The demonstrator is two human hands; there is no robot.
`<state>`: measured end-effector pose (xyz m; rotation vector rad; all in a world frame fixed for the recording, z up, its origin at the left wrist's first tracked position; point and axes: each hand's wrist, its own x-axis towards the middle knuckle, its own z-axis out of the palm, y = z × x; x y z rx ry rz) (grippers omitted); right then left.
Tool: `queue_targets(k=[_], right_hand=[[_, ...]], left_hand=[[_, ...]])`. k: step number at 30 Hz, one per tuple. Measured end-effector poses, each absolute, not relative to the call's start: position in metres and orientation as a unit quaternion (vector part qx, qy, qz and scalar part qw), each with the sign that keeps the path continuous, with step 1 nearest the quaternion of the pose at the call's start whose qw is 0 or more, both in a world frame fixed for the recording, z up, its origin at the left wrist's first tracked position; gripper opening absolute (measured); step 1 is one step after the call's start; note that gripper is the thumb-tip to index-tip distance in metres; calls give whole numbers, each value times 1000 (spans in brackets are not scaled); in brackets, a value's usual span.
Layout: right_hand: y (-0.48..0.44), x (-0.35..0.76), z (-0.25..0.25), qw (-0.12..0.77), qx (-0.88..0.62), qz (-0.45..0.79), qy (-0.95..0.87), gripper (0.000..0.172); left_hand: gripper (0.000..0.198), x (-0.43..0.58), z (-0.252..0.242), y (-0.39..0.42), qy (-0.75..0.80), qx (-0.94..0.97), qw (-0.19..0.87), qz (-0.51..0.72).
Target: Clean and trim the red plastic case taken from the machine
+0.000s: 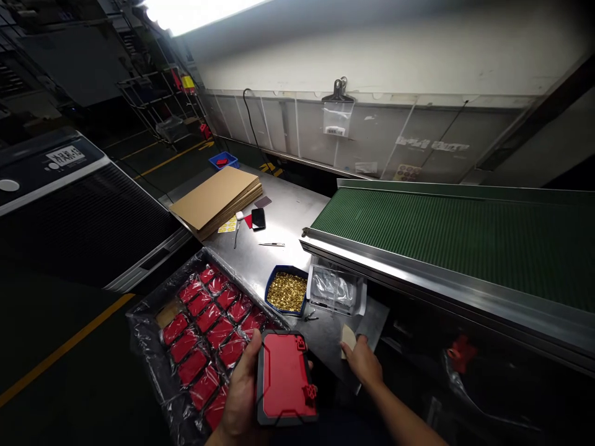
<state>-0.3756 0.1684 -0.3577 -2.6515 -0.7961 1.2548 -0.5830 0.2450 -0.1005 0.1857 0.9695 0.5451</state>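
Observation:
My left hand (242, 390) grips a red and grey rectangular case (284, 376) by its left edge, holding it flat just above the table's near edge. My right hand (365, 362) rests on the steel table (288, 217) to the right of the case, fingers closed on a small pale piece (348, 339). Left of the case lies a box lined with plastic film (149, 334), filled with several bagged red parts (209, 331). A blue tray of small brass pieces (287, 291) sits just beyond my hands.
A clear plastic bin (335, 288) stands beside the blue tray, under the rail of a green conveyor belt (446, 232) running off to the right. Farther back lie a stack of cardboard sheets (217, 198), a black phone (258, 218) and a thin metal tool (272, 244).

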Motion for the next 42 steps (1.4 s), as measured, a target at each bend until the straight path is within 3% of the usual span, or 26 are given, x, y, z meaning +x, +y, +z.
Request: queue_targets(k=[4,8,11,13,15,20,27,33,38,42], right_hand=[[173,-381,-337,103,-858,441,-244,51],[167,-405,-284,223,-762,542,-275,55],[157,-423,-228,404,-573,660,-271,70],[153,-428,-194,510,-451,683,-264,66],[150,-427,-167,557,-424,661,-270,56],[144,-421,-135,577,-456,638,-228,50],[137,-425,-125,580,-486,624,-192,49],[139,-411,-117,533,-497,585,-355,37],[149,-403,-105,478,-447,519,-550,42],[144,-405,-118,532,-522,439,-503,48]], left_hand=[[53,-584,-105,244,443,82,855,256],[56,-587,-116,238,454,93,844,272],[83,-586,-121,232,451,207,792,355],[102,-586,-123,230,442,316,749,380],[108,-589,-125,228,439,403,709,377],[89,-601,-131,224,390,563,642,345],[85,-616,-146,221,353,642,590,340],[68,-610,-151,246,338,504,767,208],[83,-588,-128,257,179,407,895,29],[94,-585,-131,248,199,425,877,104]])
